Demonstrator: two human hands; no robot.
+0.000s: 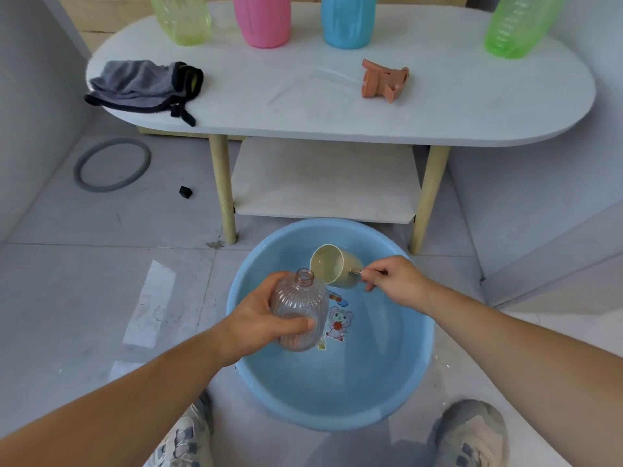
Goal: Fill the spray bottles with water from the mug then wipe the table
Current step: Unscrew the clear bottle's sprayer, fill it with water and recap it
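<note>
Two grey shoes (472, 433) stand at the bottom edge, and both bare forearms reach out above them over a blue basin (303, 392) on the tiled floor. The left hand (259, 321) is wrapped round the belly of a clear ribbed bottle (300, 308) – thumb across its front, fingers behind – so the uncapped neck sticks up past the grip, leaning slightly away. The right hand (394, 281) pinches the thin handle of a beige mug (335, 266), which hangs left of the fingers, tipped on its side with its lip just beside the bottle's neck.

Beyond the basin stands a white oval table (337, 109). On it lie a crumpled grey cloth (141, 84) at the left and an orange spray head (384, 79) on its side – well apart. Along the far edge stand four bottles: pale green bottle (182, 18), pink bottle (263, 21), blue bottle (347, 21), green bottle (519, 25). A grey ring (81, 170) lies on the floor.
</note>
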